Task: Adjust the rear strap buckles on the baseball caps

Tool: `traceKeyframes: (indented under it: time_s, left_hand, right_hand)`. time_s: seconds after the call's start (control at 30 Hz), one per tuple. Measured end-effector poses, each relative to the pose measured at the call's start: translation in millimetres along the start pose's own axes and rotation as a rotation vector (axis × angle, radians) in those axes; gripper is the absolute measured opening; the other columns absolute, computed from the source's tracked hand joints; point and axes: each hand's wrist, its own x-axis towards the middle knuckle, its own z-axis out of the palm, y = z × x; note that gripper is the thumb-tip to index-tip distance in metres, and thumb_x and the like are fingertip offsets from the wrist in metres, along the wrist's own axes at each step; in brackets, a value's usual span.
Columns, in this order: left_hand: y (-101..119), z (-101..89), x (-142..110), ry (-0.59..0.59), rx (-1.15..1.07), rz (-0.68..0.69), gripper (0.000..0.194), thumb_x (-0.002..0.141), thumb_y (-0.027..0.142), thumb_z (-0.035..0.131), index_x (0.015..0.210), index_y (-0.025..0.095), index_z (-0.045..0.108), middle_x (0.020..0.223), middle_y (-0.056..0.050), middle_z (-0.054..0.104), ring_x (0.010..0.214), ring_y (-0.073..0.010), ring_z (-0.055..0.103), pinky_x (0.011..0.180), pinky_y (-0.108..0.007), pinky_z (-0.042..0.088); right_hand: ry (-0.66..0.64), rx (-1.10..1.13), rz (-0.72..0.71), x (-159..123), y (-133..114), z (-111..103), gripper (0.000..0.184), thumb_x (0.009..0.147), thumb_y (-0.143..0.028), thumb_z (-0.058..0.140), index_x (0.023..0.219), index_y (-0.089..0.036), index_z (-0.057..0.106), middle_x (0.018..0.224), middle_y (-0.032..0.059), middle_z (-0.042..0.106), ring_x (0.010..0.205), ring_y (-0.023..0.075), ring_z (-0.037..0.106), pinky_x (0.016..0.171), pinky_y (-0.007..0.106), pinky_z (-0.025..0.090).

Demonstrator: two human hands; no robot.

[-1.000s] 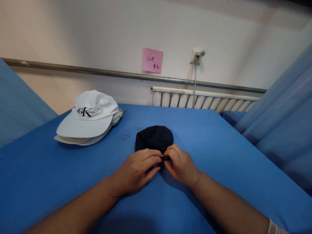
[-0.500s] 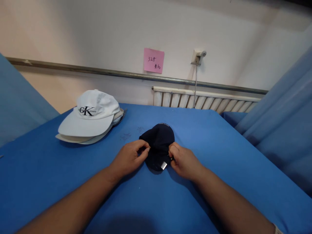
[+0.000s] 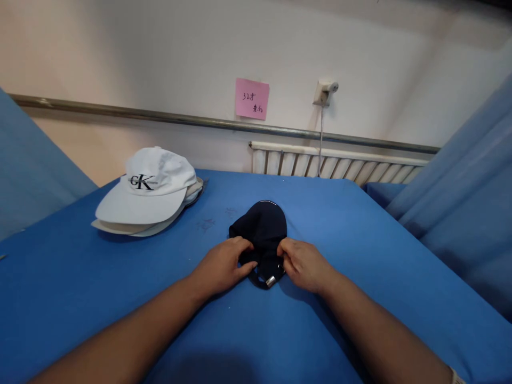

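Note:
A dark navy cap [image 3: 264, 226] lies on the blue-covered table, its strap end towards me. A metal buckle [image 3: 271, 281] shows on the strap, and pale lettering runs along the cap's far edge. At the cap's left side is my left hand [image 3: 224, 264], its thumb and forefinger apart and touching the dark fabric. My right hand [image 3: 302, 264] pinches the cap's right edge beside the strap, fingers closed on the cloth. What the curled fingers of both hands do underneath is hidden.
A stack of white and beige caps [image 3: 154, 186] sits at the table's back left. Behind the table are a radiator [image 3: 304, 160], a metal rail [image 3: 192, 120] and a wall socket [image 3: 322, 93] with a cable. Blue curtains [image 3: 472, 176] hang at both sides.
My left hand has shifted right and towards me, and its pinch has opened. The strap now stands out as a loop towards me, with the buckle lower. My right hand stays at the cap's edge.

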Motion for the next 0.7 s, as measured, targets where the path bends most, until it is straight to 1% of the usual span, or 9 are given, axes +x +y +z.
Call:
traceKeyframes:
  time_s: [0.1,0.13,0.23,0.3,0.4,0.47,0.57,0.6,0.7]
  left_hand:
    - [1,3.6,-1,-0.019,0.056,0.019,0.027,0.081,0.032,0.065,0.105,0.02,0.067,0.098,-0.007,0.066,0.089,-0.024,0.063,0.075,-0.034,0.048]
    - [2,4.4,-1,-0.024,0.076,0.022,0.027,0.081,0.032,0.064,0.105,0.02,0.067,0.098,-0.007,0.065,0.088,-0.024,0.063,0.076,-0.035,0.048]
    - [6,5.1,-1,-0.047,0.141,0.012,0.022,0.081,0.031,0.061,0.099,0.019,0.068,0.094,-0.008,0.065,0.086,-0.0244,0.063,0.073,-0.034,0.048]
    - [11,4.4,-1,-0.071,0.179,-0.007,0.016,0.081,0.026,0.058,0.091,0.018,0.067,0.089,-0.007,0.065,0.082,-0.0241,0.063,0.068,-0.033,0.047]
    - [18,2.7,-2,-0.076,0.205,-0.034,0.01,0.077,0.02,0.055,0.082,0.019,0.063,0.083,-0.006,0.064,0.073,-0.0222,0.062,0.059,-0.03,0.042]
    - [19,0.6,-3,-0.05,0.193,-0.048,0.007,0.075,0.017,0.054,0.077,0.019,0.059,0.079,-0.005,0.063,0.066,-0.0209,0.06,0.055,-0.029,0.039]
    - [15,-5.7,-4,0.016,0.138,-0.083,0.007,0.071,0.014,0.052,0.073,0.021,0.052,0.071,-0.002,0.059,0.059,-0.019,0.055,0.053,-0.029,0.035]
    - [12,-8.7,-4,0.049,0.115,-0.1,0.008,0.07,0.014,0.052,0.072,0.021,0.05,0.068,-0.001,0.058,0.058,-0.0185,0.053,0.053,-0.029,0.034]
    - [6,-17.7,-4,0.189,0.037,-0.121,0.007,0.071,0.016,0.049,0.072,0.022,0.045,0.068,0.001,0.055,0.059,-0.0177,0.052,0.057,-0.03,0.037]
  right_hand:
    - [0.093,0.042,0.059,1,-1,5,0.011,0.088,-0.014,0.05,0.097,-0.02,0.054,0.08,-0.0004,0.062,0.064,0.013,0.056,0.063,0.026,0.039]
    - [0.118,0.055,0.079,2,-1,7,0.011,0.089,-0.018,0.053,0.101,-0.02,0.053,0.081,-0.0003,0.063,0.063,0.0129,0.056,0.063,0.026,0.04]
    - [0.149,0.056,0.117,3,-2,14,0.023,0.088,-0.027,0.061,0.108,-0.021,0.053,0.084,0.0,0.065,0.066,0.014,0.059,0.062,0.027,0.041]
    - [0.154,0.027,0.115,5,-2,18,0.022,0.088,-0.025,0.061,0.108,-0.021,0.054,0.082,0.0,0.065,0.068,0.0148,0.06,0.062,0.027,0.041]
    - [0.176,0.01,0.111,8,0,22,0.014,0.088,-0.018,0.056,0.101,-0.021,0.056,0.077,-0.0006,0.063,0.067,0.0145,0.059,0.062,0.026,0.04]
    - [0.222,0.052,0.126,9,3,23,0.011,0.088,-0.017,0.054,0.097,-0.021,0.057,0.074,-0.0015,0.061,0.062,0.0134,0.057,0.06,0.026,0.039]
    - [0.32,0.188,0.173,10,8,21,0.005,0.088,-0.02,0.052,0.09,-0.022,0.057,0.066,-0.0036,0.056,0.055,0.0121,0.052,0.055,0.025,0.037]
    - [0.352,0.249,0.196,10,10,20,0.004,0.089,-0.023,0.052,0.088,-0.022,0.056,0.063,-0.0044,0.054,0.054,0.012,0.05,0.053,0.024,0.037]
    - [0.419,0.431,0.274,11,16,17,0.009,0.089,-0.029,0.053,0.083,-0.022,0.053,0.058,-0.0063,0.048,0.05,0.0114,0.046,0.05,0.023,0.036]
